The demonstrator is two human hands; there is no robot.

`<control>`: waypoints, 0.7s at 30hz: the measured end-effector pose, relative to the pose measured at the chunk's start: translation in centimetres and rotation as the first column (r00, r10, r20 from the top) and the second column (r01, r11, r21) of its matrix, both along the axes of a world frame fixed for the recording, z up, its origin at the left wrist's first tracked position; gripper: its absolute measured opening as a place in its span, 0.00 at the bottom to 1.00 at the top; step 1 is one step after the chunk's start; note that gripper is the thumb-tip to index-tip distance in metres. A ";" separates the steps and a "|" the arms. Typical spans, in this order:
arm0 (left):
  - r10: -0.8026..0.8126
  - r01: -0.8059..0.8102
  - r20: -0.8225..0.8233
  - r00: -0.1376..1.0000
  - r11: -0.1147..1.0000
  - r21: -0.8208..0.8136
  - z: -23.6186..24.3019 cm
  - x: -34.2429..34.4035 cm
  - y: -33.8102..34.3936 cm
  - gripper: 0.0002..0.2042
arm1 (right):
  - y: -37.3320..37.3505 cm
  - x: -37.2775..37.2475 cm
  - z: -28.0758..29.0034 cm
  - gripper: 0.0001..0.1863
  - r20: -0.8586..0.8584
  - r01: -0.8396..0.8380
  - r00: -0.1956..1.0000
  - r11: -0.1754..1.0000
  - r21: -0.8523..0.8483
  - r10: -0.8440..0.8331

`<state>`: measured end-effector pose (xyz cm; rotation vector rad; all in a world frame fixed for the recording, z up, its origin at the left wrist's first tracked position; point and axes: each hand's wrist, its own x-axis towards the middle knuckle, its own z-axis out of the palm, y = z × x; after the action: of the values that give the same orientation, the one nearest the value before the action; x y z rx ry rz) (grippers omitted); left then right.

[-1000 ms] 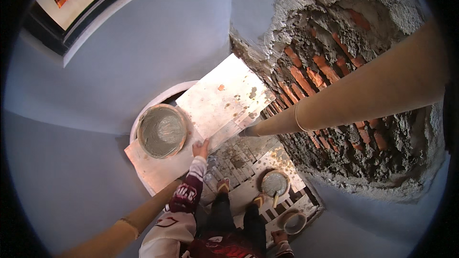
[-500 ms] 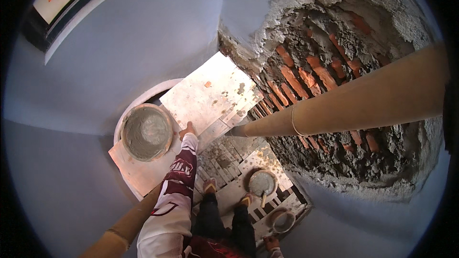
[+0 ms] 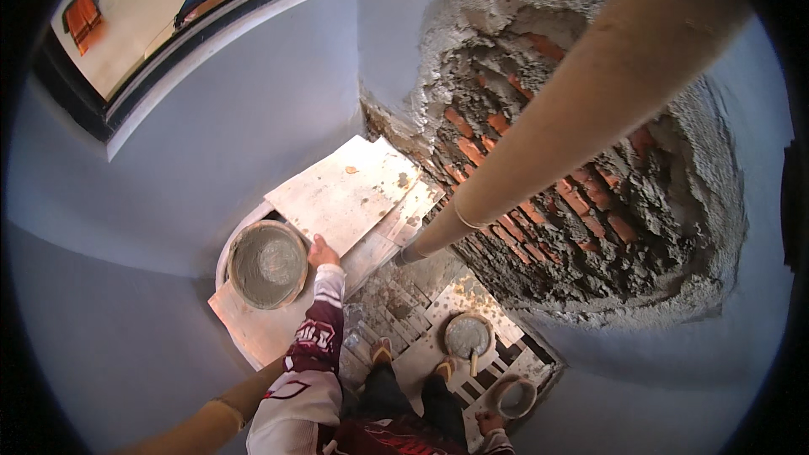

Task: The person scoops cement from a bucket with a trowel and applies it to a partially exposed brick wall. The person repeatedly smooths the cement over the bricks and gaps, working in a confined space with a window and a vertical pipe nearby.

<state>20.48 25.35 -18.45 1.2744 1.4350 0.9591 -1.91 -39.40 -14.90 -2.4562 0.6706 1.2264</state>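
Right hand (image 3: 413, 253) against exposed brickwork (image 3: 539, 202)

I read the wall patch (image 3: 581, 202) at right of frame as rough grey mortar over exposed red brick. The painted wall (image 3: 253, 118) is smooth and matt. The boards (image 3: 345, 194) are mortar-stained wood; the pan (image 3: 268, 264) holds wet grey mortar.

A building site during wall repair: plaster is crumbling off exposed red bricks (image 3: 539, 202), and mortar is sitting in a pan (image 3: 268, 264) on rough boards (image 3: 345, 194).
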 end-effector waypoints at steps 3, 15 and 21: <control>-0.028 0.031 -0.147 0.989 0.999 0.019 3.4 -3.2 -1.4 0.24 | 0.5 0.7 1.7 0.21 -0.058 -0.009 0.998 1.000 -0.027 0.008; 0.048 -0.064 0.063 0.997 0.956 0.286 19.4 -17.1 -11.4 0.20 | -9.7 5.8 -5.1 0.20 0.176 -0.204 0.969 0.960 0.191 0.171; 0.049 -0.058 0.038 0.998 0.956 0.286 24.5 -24.8 -17.4 0.21 | -11.6 8.8 -1.3 0.17 0.176 -0.165 0.977 0.946 0.278 0.119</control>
<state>-4.30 7.96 6.03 1.4290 1.3462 1.2533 6.89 -50.99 -16.25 -2.3511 0.2517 1.0780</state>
